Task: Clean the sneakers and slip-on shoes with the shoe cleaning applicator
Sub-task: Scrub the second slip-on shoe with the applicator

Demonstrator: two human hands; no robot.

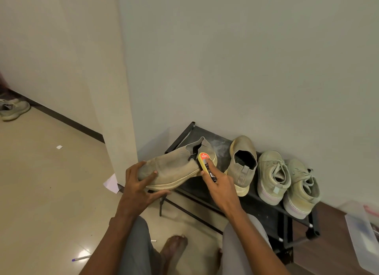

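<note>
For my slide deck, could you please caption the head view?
Left hand steadies a slip-on shoe while right hand rubs the applicator near its heel.

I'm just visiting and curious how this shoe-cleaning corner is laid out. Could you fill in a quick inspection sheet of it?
Surface: low black metal shoe rack against the wall, dusty.
Job's things: beige knit slip-on shoe held up; its mate and two pale green lace-up sneakers stand on the rack; yellow applicator bottle pressed to the held shoe.
Clutter: purple pen, paper scraps on the floor.
Grippers: left hand steadies the toe; right hand grips the bottle.
Cables: nothing seen.
Surroundings: another grey sneaker far left; clear plastic box at right.
</note>
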